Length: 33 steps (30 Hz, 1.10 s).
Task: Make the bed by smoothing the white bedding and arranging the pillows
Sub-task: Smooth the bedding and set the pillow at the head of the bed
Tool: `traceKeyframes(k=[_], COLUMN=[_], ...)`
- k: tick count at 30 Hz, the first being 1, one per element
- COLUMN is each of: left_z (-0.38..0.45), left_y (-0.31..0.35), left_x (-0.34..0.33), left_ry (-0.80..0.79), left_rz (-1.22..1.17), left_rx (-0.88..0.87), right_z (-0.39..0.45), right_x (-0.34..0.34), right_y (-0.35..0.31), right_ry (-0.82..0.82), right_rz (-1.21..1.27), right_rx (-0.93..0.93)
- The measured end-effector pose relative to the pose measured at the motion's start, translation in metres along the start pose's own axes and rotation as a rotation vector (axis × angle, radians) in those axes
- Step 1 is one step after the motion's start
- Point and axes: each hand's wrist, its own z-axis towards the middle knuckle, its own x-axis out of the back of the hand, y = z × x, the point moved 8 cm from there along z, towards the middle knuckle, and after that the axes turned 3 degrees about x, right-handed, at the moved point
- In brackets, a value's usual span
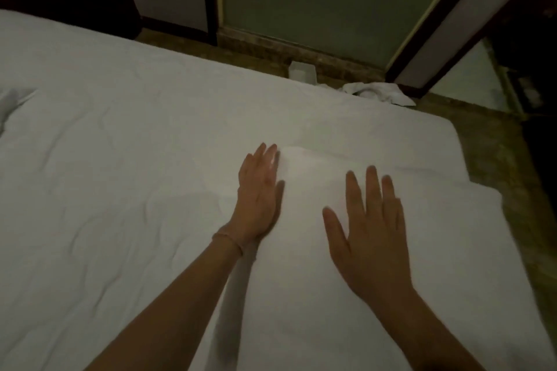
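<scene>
White bedding covers the whole bed, creased on the left half. A softly raised white pillow lies at the bed's right corner. My left hand presses flat against the pillow's left edge, fingers straight, a thin band on its wrist. My right hand lies flat on top of the pillow with fingers spread. Neither hand holds anything.
Beyond the bed's far edge runs a strip of brown floor. A crumpled white cloth and a small white box lie on it. A greenish door and dark frames stand behind.
</scene>
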Motion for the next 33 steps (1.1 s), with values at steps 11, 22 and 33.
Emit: traceKeyframes(k=[11,22,33], left_z=[-0.140,-0.248,-0.304], left_y=[0.085,0.171,0.194], left_x=[-0.014,-0.027,-0.025], left_ry=[-0.330,-0.354,-0.339], left_rz=[0.214,0.391,0.456], left_rx=[0.271,0.149,0.152], right_z=[-0.118,-0.239,-0.289], right_x=[-0.010,-0.003,0.010], right_y=[0.117,0.134,0.112], right_ry=[-0.089,-0.025,-0.038], right_rz=[-0.018,0.121,0.189], right_rx=[-0.207,-0.192,0.035])
